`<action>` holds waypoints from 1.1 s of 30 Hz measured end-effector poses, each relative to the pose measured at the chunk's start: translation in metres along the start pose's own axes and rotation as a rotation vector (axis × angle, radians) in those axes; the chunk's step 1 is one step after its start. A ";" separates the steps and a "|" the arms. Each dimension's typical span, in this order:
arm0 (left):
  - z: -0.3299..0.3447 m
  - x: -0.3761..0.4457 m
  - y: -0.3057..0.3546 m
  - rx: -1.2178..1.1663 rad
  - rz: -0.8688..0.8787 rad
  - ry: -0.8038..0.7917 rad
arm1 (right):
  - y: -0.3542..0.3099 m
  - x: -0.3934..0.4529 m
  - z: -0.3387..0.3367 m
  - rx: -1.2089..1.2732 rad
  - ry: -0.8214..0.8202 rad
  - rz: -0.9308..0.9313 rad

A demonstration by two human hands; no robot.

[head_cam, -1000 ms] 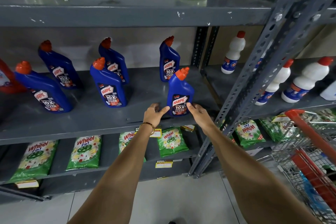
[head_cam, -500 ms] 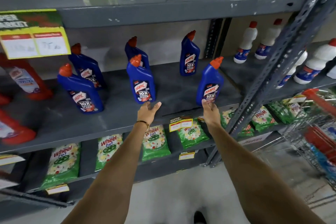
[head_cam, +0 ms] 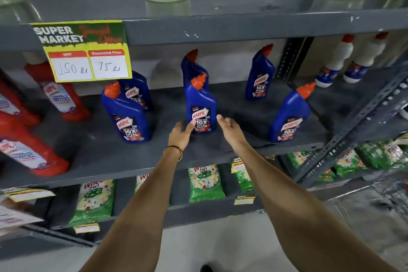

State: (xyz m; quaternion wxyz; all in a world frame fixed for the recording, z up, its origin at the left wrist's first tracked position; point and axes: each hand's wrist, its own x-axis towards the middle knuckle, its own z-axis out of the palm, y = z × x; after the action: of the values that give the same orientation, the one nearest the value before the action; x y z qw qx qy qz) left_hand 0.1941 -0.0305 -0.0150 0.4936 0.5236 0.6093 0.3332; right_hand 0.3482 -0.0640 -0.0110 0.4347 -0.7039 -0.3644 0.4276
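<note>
Blue Harpic bottle [head_cam: 201,110] upright on the middle shelf [head_cam: 207,150], about halfway along it and a little back from the front edge, label to the front. Left hand [head_cam: 180,133] at its lower left side, fingers [head_cam: 191,123] apart and relaxed, one tip seemingly touching the label. Right hand [head_cam: 230,129] just beside its right side, fingers also spread, nothing gripped yet.

To do this well: close both hands on the lower body, not on the orange cap [head_cam: 198,80], and keep it vertical. Mind the second blue bottle [head_cam: 192,66] directly behind and the leaning blue bottle [head_cam: 289,117] toward the right front corner.
</note>
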 end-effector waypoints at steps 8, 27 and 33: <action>0.009 0.018 0.007 -0.006 0.042 -0.045 | -0.009 0.017 0.014 -0.063 -0.169 -0.009; 0.004 -0.040 -0.011 0.066 0.060 -0.091 | 0.014 -0.044 -0.005 -0.096 -0.130 -0.017; 0.005 -0.048 -0.009 0.068 0.057 -0.094 | 0.017 -0.048 -0.006 -0.096 -0.136 -0.017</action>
State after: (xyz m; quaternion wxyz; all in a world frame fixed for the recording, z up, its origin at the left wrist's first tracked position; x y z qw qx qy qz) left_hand 0.1948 -0.0792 -0.0129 0.4940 0.5721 0.5812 0.3014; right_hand 0.3390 -0.1139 -0.0112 0.3783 -0.6902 -0.4189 0.4529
